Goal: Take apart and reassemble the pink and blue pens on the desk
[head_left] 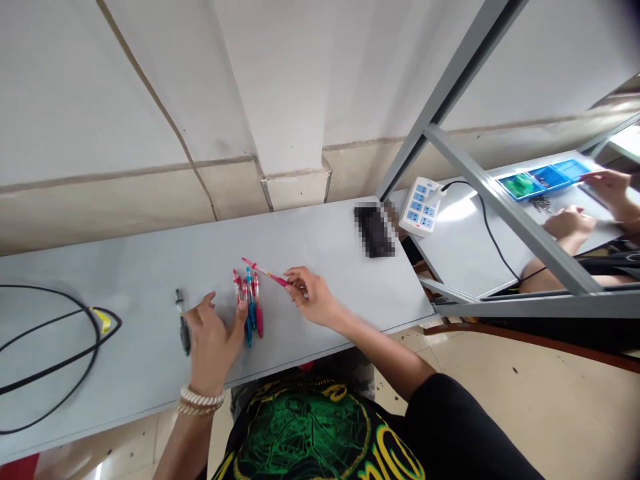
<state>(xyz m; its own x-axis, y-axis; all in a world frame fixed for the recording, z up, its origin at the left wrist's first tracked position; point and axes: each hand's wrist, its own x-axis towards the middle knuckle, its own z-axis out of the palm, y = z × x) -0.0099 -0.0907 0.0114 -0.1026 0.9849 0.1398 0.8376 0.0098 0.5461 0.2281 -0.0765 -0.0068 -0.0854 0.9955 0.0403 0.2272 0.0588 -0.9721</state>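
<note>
A bunch of pens (249, 303) lies on the table (140, 267), near its front edge. The left hand (213, 337) rests on the table just left of the bunch, with one finger touching it. A marker (183, 321) lies left of that hand. A cable (55, 347) lies far left of the bunch. Right of the bunch, the right hand (313, 297) holds one pen (265, 271). A power strip (421, 207) sits on the next table, far right of the bunch and behind it.

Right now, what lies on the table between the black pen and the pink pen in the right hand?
In the head view, a cluster of red and blue pens lies between the black pen and pink pen, under the left hand's fingers.
</note>
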